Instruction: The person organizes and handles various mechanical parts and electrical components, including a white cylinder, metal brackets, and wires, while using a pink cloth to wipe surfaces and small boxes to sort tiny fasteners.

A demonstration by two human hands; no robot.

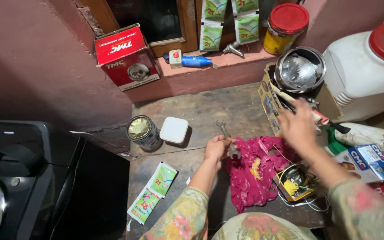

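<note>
My left hand (217,148) is closed around the shaft of a metal open-ended spanner (223,128), whose jaw points away from me over the dark wooden table (210,111). A crumpled magenta cloth (256,171) lies just right of that hand. My right hand (296,126), blurred and with fingers spread, hovers at the edge of a cardboard box (266,100) that holds a round chrome headlamp (299,71) and red-handled tools. It holds nothing that I can see.
A round tin (142,131) and a white square box (174,130) sit at the table's left. Green sachets (153,191) lie near me. A red carton (125,55), a blue tube (196,61) and a yellow jar (284,26) stand on the ledge. A white drum (361,71) stands right, a black appliance (45,169) left.
</note>
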